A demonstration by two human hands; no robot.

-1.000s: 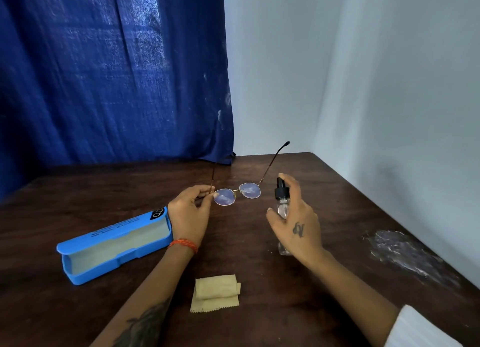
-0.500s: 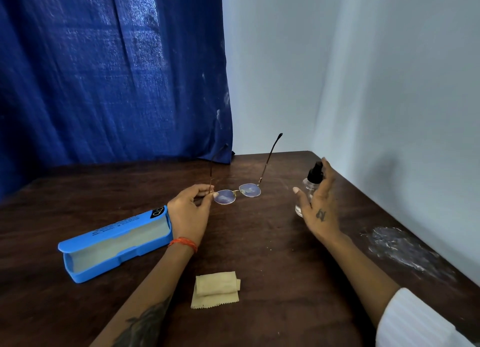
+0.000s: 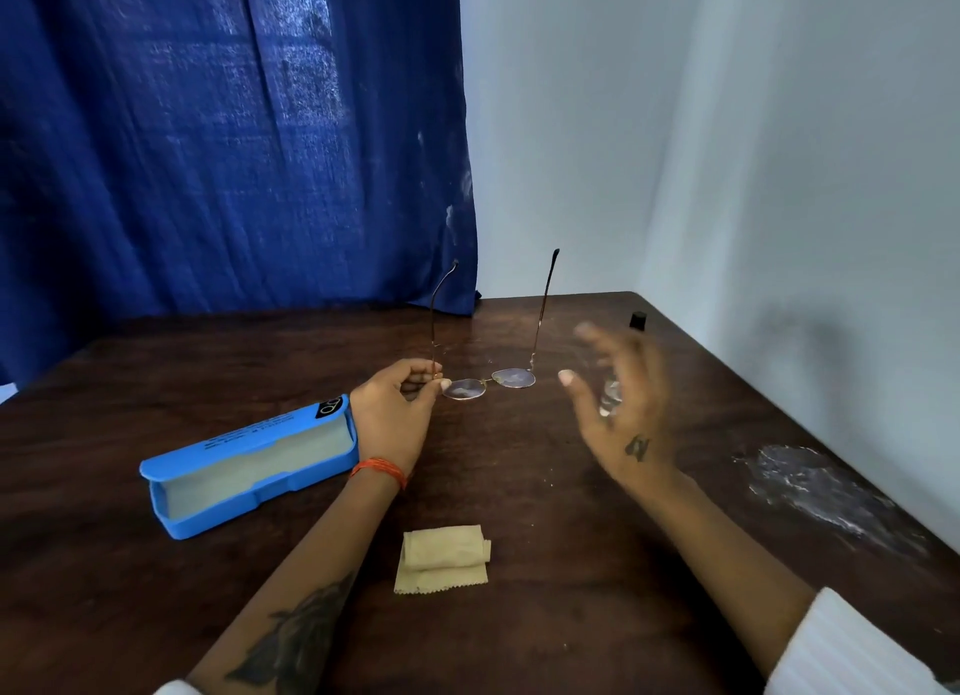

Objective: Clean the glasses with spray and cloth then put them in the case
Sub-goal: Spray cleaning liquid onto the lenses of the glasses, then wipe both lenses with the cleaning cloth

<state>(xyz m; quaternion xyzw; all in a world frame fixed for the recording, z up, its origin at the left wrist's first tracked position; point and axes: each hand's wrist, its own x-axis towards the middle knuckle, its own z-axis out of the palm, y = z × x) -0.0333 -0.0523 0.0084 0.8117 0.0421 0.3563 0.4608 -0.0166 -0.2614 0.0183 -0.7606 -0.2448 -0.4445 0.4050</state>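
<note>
1. Just beside the open end of the blue case (image 3: 249,465), the left hand (image 3: 392,413) pinches the glasses (image 3: 488,382) at the hinge of one lens, thumb and forefinger closed on the frame.
2. Held clear of the table (image 3: 519,642), the glasses have their lenses toward the person and both temple arms pointing up and away.
3. To the far side of the glasses from the case, the right hand (image 3: 618,408) is blurred, with fingers spread and relaxed; whether it touches anything I cannot tell.
4. Behind that hand stands the spray bottle (image 3: 638,321); only its black cap shows plainly above the fingers, with a glint of clear body between them.
5. The case lies on the table with its lid tipped back and pale lining showing.
6. Nearer the person than the case, and apart from it, the folded beige cloth (image 3: 441,559) lies flat.
7. Well beyond the right hand from the case, a whitish smear (image 3: 821,491) marks the table's edge near the wall.
</note>
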